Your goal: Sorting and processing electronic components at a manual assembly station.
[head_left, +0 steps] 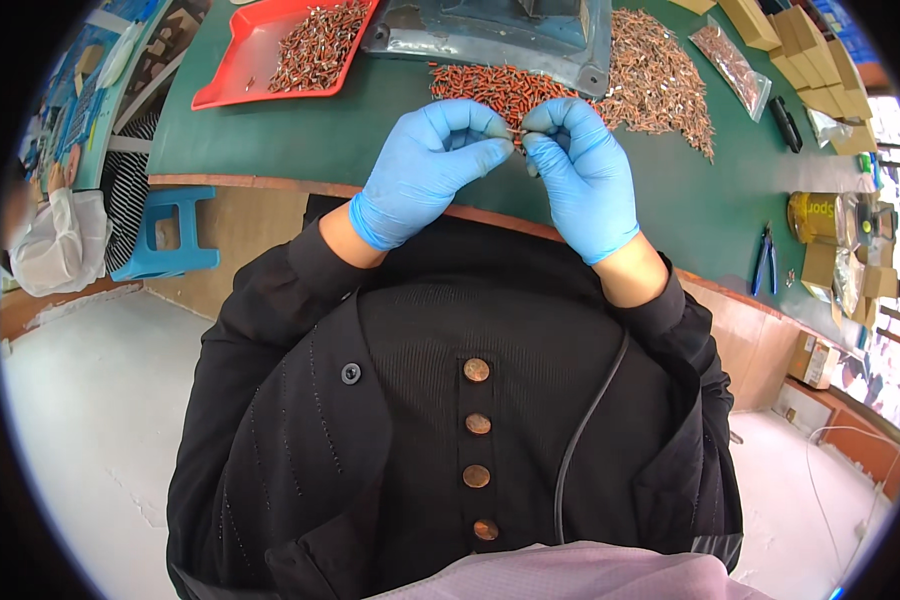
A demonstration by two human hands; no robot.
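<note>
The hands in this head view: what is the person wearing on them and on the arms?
Both the left hand and the right hand wear thin, smooth light-blue disposable gloves that end at the wrists. The forearms are covered by loose black sleeves of a dark ribbed garment with round copper-coloured buttons. A thin black cable runs down the front.

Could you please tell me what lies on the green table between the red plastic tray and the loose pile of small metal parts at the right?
In the head view, a grey metal machine base sits between the red plastic tray and the pile of small metal parts.
</note>
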